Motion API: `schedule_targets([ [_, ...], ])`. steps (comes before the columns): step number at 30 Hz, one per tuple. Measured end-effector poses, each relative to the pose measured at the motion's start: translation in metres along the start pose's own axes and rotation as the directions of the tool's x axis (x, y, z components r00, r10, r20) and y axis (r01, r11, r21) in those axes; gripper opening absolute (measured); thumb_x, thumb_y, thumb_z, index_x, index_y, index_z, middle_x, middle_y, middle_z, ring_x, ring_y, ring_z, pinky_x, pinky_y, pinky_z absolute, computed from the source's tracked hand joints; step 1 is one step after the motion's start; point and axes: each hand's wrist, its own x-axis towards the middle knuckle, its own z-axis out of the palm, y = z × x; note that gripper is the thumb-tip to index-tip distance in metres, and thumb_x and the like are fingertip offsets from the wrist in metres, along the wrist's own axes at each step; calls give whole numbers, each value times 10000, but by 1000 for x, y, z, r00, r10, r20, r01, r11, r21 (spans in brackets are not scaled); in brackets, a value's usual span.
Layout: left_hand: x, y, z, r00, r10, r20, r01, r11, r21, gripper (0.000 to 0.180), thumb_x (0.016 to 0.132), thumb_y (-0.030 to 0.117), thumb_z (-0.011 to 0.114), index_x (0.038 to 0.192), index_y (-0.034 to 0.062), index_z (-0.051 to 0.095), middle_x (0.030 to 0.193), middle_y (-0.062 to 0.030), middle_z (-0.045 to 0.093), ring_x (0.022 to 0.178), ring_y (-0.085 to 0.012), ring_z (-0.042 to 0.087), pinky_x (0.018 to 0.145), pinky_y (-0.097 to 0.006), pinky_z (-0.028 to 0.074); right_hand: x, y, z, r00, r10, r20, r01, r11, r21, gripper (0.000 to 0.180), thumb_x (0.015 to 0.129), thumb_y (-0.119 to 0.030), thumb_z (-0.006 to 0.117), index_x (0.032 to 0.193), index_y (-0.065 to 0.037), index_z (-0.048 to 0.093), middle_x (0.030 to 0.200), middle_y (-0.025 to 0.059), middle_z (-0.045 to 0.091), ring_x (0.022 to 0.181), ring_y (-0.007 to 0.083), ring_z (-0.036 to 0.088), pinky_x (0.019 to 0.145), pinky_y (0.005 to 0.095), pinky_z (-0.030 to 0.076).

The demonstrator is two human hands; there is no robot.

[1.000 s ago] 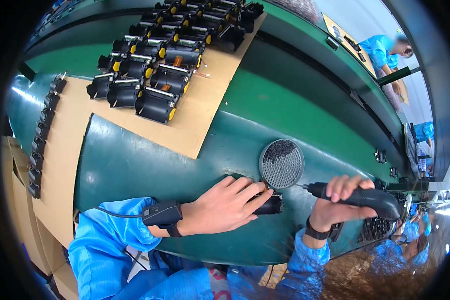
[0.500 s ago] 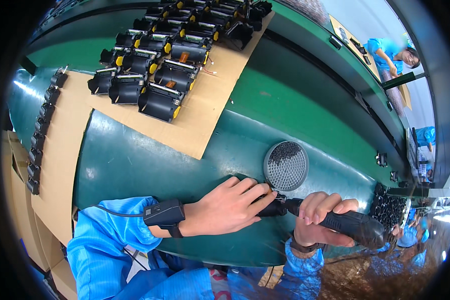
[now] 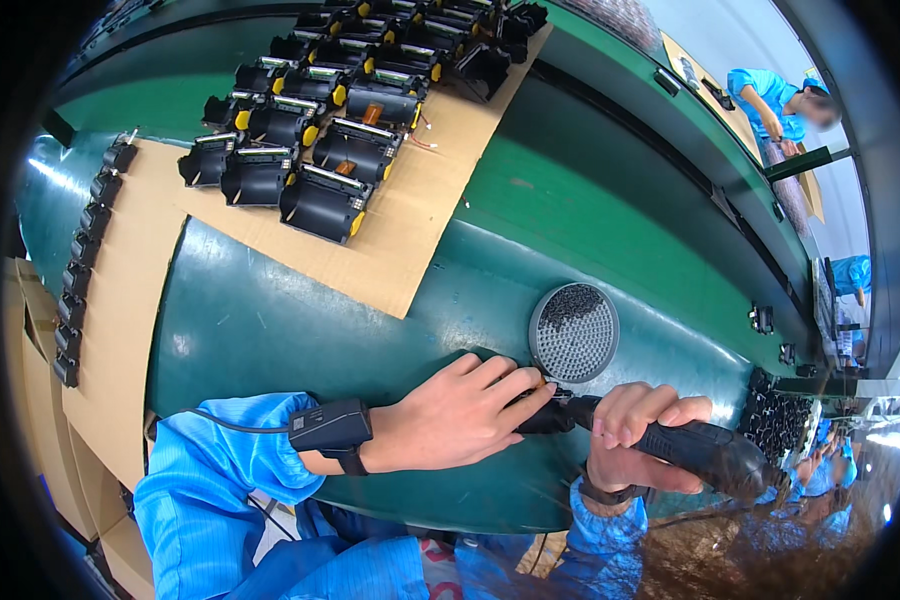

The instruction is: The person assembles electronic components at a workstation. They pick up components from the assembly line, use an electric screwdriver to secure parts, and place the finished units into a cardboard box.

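Observation:
My right hand [image 3: 635,440] is wrapped round a black power screwdriver [image 3: 705,455], whose tip points left. That tip meets a small black plastic part [image 3: 547,418] on the green work surface. My left hand [image 3: 465,415] is closed over this part from the left, fingers bent and pressing it; much of the part is hidden beneath them. Just beyond the fingers sits a round grey dish [image 3: 574,340] with a dimpled bottom, holding a heap of tiny dark screws [image 3: 575,303] along its far side.
Rows of black plastic housings with yellow bits [image 3: 322,205] cover a cardboard sheet [image 3: 395,275] at the far left. A column of black parts [image 3: 82,250] lines the left cardboard. More black pieces [image 3: 770,410] lie at the right. A co-worker in blue [image 3: 770,100] is across the bench.
My hands, the screwdriver and the part stay almost in place. The view has shifted very slightly. The co-worker across the bench has bent the head down.

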Motion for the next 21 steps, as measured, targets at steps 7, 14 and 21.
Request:
schedule_targets([
  [7,0,0,0,1000,-2,-2,2,1000,-11,633,875,346,748,1403,39,584,1317,-72,554,1129,-234,545,905,-364,463,-3,2,-2,998,55,29,-55,998,-18,729,848,-758,624,1042,-85,423,709,45,538,522,159,541,464,308,484],
  [14,-3,-6,-4,999,-14,-42,12,999,-43,644,863,352,752,1376,-1,587,1262,-80,561,1125,-241,531,892,-363,457,-1,3,-3,995,103,-2,-103,995,-2,722,846,-752,634,1026,-83,429,699,44,537,521,150,540,473,319,485],
  [21,-1,-6,-2,999,-25,-21,25,1000,-14,647,860,388,764,1382,45,595,1237,-72,579,1103,-246,549,894,-381,459,8,-8,-5,993,112,-44,-109,993,49,778,874,-846,507,1043,-89,444,726,40,529,535,158,529,481,315,471],
])
